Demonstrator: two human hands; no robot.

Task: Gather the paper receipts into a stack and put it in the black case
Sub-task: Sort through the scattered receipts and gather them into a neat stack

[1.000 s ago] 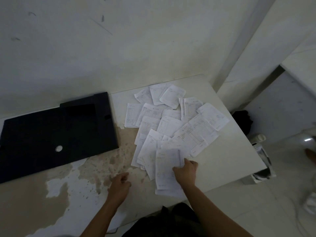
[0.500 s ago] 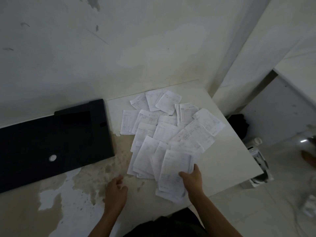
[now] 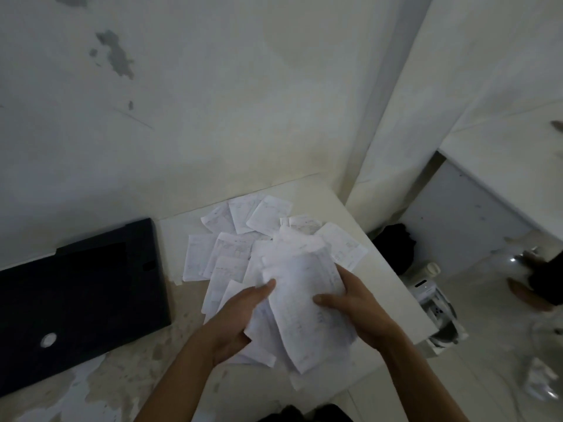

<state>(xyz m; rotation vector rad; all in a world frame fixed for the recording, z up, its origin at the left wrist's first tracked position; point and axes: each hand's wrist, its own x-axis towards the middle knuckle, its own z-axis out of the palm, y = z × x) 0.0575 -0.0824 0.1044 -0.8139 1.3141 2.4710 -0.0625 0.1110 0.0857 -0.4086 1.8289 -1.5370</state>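
- We hold a loose, uneven bundle of white paper receipts [image 3: 300, 296] between our left hand [image 3: 240, 318] and right hand [image 3: 356, 309], long axis pointing away from us.
- More loose white receipts [image 3: 231, 254] lie just beyond on the table.
- The flat black rectangular case [image 3: 76, 296] lies to our left, nearer the left hand; we cannot tell whether it holds anything.

Head view looks steeply down, close over table [image 3: 374, 269] corner.
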